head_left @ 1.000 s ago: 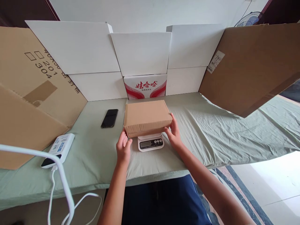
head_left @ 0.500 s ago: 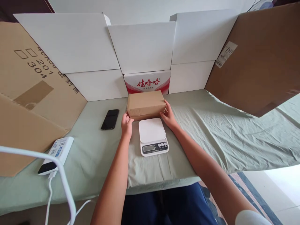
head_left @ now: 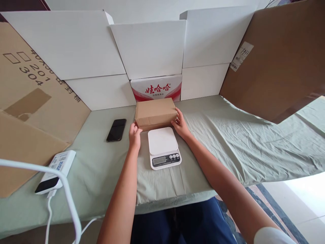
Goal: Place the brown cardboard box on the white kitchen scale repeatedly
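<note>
Bracing the cardboard box endwise, my left hand and right hand grasp its short ends; long axis runs across me (behind the scale), on the counter.

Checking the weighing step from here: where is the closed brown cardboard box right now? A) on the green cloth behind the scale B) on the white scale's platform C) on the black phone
A: the brown cardboard box sits behind the scale, whose platform is bare.
</note>
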